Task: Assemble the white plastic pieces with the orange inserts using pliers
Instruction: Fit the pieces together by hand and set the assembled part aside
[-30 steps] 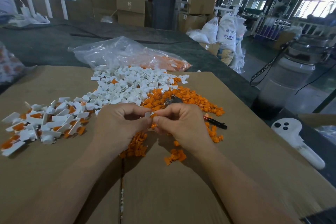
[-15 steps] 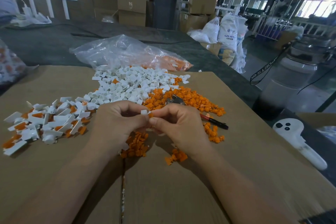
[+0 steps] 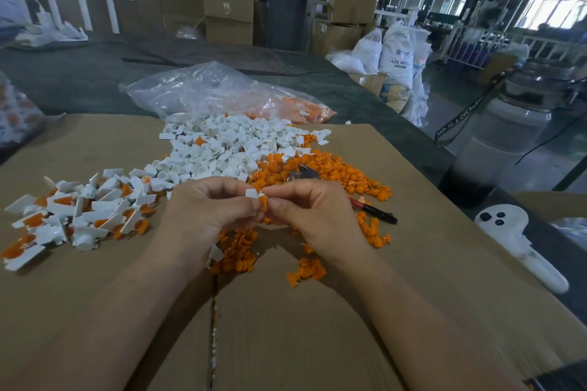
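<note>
Small white plastic piece (image 3: 252, 193): held clear of the brown cardboard surface (image 3: 317, 327), just on the near side of the red-and-black-handled metal pliers (image 3: 378, 213). Its flat tab points up and away.

Left hand (image 3: 206, 213): grip narrow, thumb and forefinger pinching the white piece.

Right hand (image 3: 317, 216): grip narrow, pinching the round orange plastic insert (image 3: 263, 201), which touches the white piece from below.

Long axis of the pair: cannot tell, as fingertips cover most of it.

Pliers: lying flat, mid-length hidden behind the right hand.
</note>
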`<state>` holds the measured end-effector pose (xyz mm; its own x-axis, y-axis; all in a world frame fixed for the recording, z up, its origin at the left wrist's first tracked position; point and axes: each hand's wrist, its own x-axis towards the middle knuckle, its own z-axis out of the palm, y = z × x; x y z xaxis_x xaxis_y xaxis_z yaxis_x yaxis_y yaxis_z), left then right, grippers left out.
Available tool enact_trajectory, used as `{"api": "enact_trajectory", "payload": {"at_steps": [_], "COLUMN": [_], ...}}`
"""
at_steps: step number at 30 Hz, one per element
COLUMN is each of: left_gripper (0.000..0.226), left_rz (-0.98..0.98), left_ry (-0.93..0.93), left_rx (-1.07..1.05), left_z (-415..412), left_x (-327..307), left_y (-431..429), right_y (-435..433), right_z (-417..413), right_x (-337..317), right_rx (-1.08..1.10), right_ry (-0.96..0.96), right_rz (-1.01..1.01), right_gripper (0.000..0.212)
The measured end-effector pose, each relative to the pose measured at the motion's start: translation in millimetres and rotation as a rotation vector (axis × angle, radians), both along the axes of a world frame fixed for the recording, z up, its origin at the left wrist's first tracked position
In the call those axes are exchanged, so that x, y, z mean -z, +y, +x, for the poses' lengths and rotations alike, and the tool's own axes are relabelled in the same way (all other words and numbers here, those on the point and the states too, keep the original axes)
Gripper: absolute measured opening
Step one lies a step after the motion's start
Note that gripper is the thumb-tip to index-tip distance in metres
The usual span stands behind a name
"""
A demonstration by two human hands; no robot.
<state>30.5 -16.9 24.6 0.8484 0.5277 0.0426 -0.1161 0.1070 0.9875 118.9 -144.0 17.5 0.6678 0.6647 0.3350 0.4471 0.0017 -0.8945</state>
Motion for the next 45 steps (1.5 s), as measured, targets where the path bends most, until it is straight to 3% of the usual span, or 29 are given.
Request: {"api": "enact_trajectory", "payload": {"at_steps": [5,14,19,22,26,30,37,40,45], "left_gripper": [0.015,0.007,0.012,0.023,0.010,0.009,0.004,0.013,0.009], "left_rz": [0.007,0.018,-0.107,-0.139,-0.171,-0.162,-0.121,-0.100,-0.071], "left_ry": [0.056,0.091,0.114,0.127,0.155,0.158,0.132,0.119,0.105], "left_rx": [0.018,0.042,0.046,0.031,0.006,0.016,0.092,0.068,0.026], "left_z": [1.0,1.1,2.3,2.3,4.6,4.9,2.6,2.6,2.8], "left_x": [1.6,2.8,0.8,-1.1,0.1,1.4,-0.6,0.7,1.0], "left_y": [0.5,1.9,3.6,5.6,8.7,9.1,6.0,5.9,5.1], "right_y": [1.4,0.6,1.1,1.8,4.0,6.6,7.2,5.8,3.8], "right_z": [2.3,2.3,3.1,2.2,2.2,0.6,0.3,-1.5,-1.4], "right_x": [1.3,0.0,0.7,1.0,3.9,6.6,9.0,5.1,2.3], "right_rx": [-0.016,-0.055,-0.110,-0.146,-0.142,-0.103,-0.064,-0.082,-0.102], "right_ry": [0.174,0.210,0.243,0.171,0.054,-0.016,-0.031,-0.012,0.031], "right_rz": [0.032,0.059,0.059,0.055,0.036,0.033,0.054,0.054,0.037], "right_gripper": [0.009,0.007,0.009,0.019,0.036,0.039,0.026,0.034,0.044]}}
